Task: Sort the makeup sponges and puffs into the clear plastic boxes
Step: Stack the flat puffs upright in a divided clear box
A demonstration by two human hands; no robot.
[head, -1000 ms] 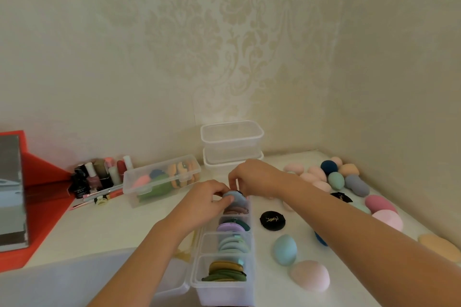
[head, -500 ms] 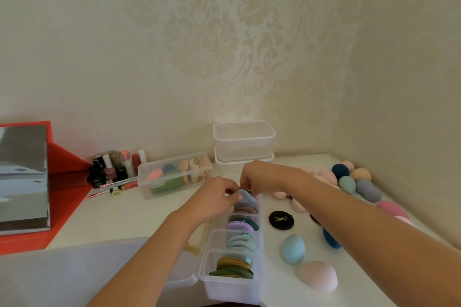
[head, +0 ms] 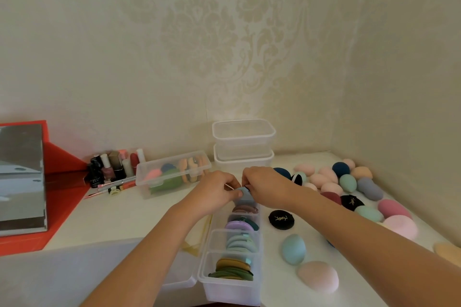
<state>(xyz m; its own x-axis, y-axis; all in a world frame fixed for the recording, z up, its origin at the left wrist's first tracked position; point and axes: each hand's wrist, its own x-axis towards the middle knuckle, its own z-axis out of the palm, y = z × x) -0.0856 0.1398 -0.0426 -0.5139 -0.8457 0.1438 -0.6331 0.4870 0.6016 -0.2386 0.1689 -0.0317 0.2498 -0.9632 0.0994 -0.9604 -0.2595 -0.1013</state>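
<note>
Two sets of curled fingertips close on one blue-grey puff (head: 244,194). The left hand (head: 214,192) pinches its left edge with thumb and forefinger. The right hand (head: 267,188) grips the right edge, its fingers bent down over the top and hiding much of the puff. The puff sits at the far end of the long clear box (head: 230,291), over its farthest compartment; whether it touches the puffs below cannot be told.

Nearer in that box lie mauve puffs (head: 245,209), then a lilac puff (head: 239,225) beside a dark green one (head: 251,222). Next come pale blue puffs (head: 240,242), and in the nearest compartment olive and mustard puffs (head: 232,270). A clear lid (head: 179,274) lies against the box's left side.

Right of the box, under the right forearm, sit a black puff (head: 281,218) with a gold logo, a light blue sponge (head: 293,248) and a pink sponge (head: 318,275). More loose sponges (head: 346,177) fill the far right corner of the white table (head: 124,214).

Just beyond the hands stand two stacked empty containers (head: 243,142). To the far left a second clear box (head: 169,158) holds sponges and puffs. Left of it are nail polish bottles (head: 109,169) and a red stand (head: 62,182) with a mirror (head: 22,177).
</note>
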